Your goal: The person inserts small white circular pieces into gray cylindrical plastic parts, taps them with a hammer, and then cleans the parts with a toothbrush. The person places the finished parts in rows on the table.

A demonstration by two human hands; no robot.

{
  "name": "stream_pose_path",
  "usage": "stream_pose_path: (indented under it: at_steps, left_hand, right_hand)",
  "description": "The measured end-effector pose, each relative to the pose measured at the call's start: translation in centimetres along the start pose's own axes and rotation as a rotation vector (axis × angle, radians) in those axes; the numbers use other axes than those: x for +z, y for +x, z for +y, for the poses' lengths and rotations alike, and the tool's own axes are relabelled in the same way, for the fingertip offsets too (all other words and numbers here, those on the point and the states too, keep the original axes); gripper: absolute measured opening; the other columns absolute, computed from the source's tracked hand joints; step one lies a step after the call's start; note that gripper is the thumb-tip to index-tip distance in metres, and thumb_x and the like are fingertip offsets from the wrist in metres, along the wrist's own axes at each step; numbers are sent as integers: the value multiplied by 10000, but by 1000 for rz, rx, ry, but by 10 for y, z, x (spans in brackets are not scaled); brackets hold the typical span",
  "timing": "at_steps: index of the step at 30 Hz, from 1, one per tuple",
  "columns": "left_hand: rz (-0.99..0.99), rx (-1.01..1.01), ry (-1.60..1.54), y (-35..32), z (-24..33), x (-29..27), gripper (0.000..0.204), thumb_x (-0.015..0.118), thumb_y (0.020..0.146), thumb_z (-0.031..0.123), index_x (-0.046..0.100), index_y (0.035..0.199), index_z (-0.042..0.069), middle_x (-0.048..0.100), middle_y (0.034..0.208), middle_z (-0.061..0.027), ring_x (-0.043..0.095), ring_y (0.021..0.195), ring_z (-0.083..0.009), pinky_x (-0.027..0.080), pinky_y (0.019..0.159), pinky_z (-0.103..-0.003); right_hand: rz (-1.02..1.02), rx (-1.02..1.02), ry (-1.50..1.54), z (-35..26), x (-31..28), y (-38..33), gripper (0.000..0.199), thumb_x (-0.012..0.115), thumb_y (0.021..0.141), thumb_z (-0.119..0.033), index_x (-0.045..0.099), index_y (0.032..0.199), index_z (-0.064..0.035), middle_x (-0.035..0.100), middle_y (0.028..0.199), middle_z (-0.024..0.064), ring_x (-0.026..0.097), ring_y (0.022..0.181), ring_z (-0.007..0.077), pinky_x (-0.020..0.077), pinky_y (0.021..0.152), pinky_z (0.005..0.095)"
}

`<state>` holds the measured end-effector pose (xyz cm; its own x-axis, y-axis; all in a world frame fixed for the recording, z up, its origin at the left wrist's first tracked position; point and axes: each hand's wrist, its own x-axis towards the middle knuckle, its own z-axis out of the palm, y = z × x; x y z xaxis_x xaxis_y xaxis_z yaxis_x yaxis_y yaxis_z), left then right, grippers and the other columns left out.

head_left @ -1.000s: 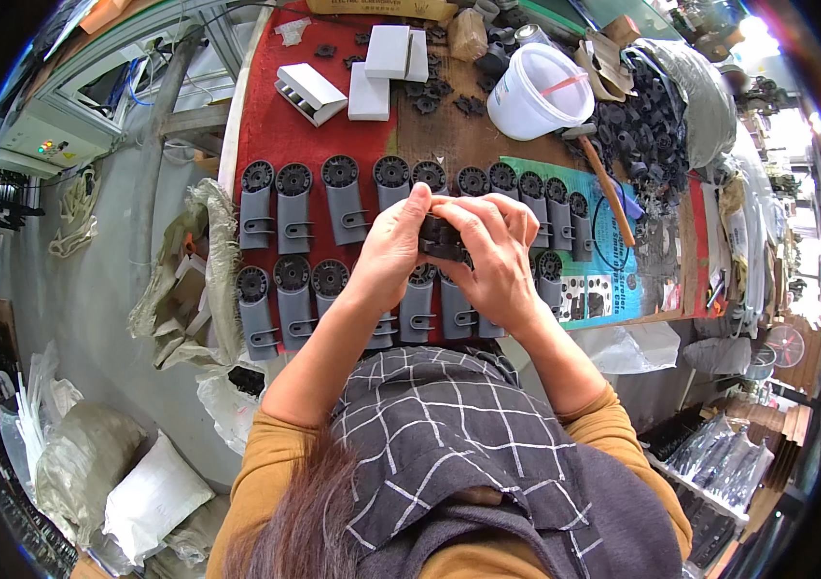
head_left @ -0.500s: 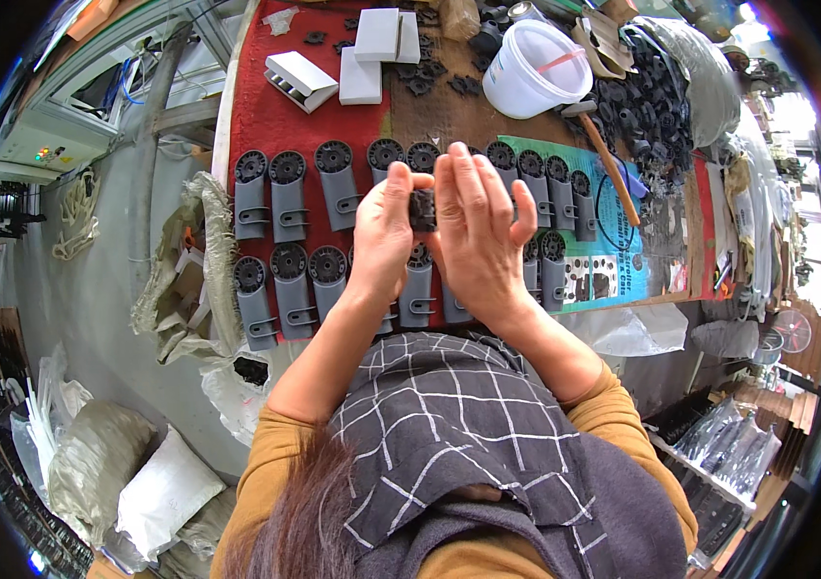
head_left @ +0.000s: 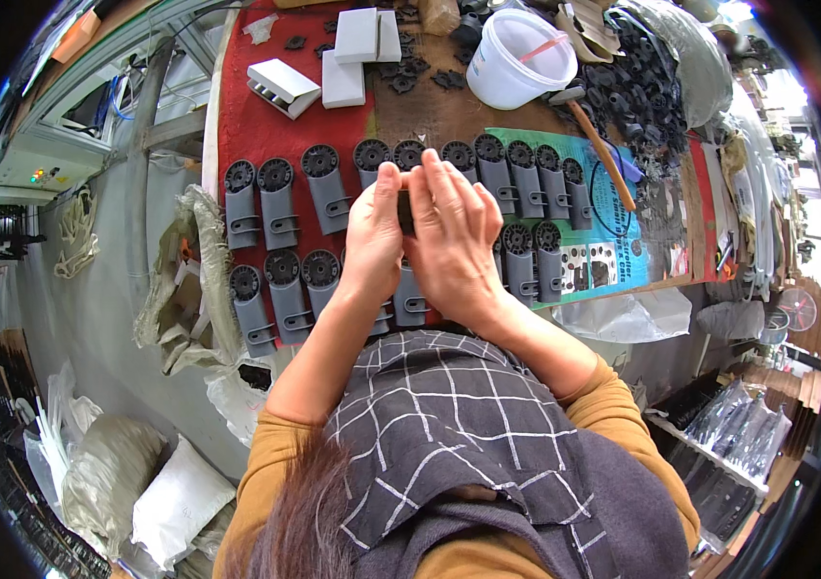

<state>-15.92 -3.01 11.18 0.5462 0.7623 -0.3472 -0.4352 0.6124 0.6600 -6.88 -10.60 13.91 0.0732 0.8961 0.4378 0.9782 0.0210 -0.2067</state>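
Head view shows both hands have come a little closer to the person than a moment ago, the left hand (head_left: 372,236) and right hand (head_left: 454,241) pressed shut around a small black part (head_left: 405,210), above the grey pieces (head_left: 280,207) at 12 o'clock.
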Motion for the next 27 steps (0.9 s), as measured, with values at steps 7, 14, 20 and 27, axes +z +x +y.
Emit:
stream_pose_path:
  at_steps: [7,14,20,27]
  left_hand:
    - [-131,-122,80,4,8,-1,588,490,947,555,528,1206,29,609,1067,-82,639,867,-168,529,745,-304]
    - [-320,280,890,26,24,-13,436,816,687,52,633,1077,-15,639,985,-80,642,898,-159,526,819,-294]
    - [-166,206,800,30,18,-18,405,787,722,61,615,1082,-16,660,984,-49,646,894,-120,519,824,-270]
    - [-28,115,558,23,4,-16,455,785,748,10,578,1153,-3,653,1025,-28,629,941,-111,511,854,-264]
  right_hand:
    - [-83,35,434,44,-18,21,466,736,674,-125,617,1120,-62,631,1056,90,559,1041,277,354,961,401]
    - [-386,-20,566,96,-30,37,518,753,748,-237,593,1209,-62,601,1174,125,524,1143,302,339,1029,429]
    - [-121,67,50,259,5,136,229,646,859,-237,645,974,-39,656,960,154,604,1004,330,467,874,429]
    - [-477,-285,-600,405,83,193,130,621,763,-167,721,779,-85,703,829,106,677,825,270,517,767,400]
